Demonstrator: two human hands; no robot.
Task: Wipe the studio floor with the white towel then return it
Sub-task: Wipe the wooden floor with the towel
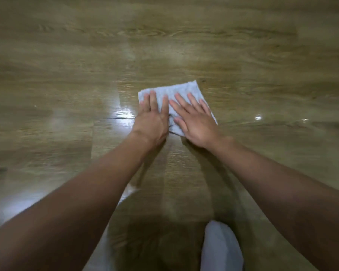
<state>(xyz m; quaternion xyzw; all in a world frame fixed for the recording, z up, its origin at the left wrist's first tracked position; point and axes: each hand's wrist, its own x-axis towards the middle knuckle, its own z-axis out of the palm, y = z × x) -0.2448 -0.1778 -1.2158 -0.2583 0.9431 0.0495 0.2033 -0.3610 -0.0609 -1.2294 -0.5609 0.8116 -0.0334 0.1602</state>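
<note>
A folded white towel [176,90] lies flat on the glossy wooden floor [67,75] in the middle of the view. My left hand [153,118] presses on the towel's left part with straight fingers. Beside it, my right hand [194,118] lies flat on the right part, fingers spread and pointing up-left. Both palms cover the near half of the towel, so only its far edge and corners show. Both arms reach forward from the bottom of the frame.
Bare wood-grain planks stretch all around, with bright light reflections left of the towel [123,113] and at the right [258,117]. A knee in light cloth [221,247] shows at the bottom right.
</note>
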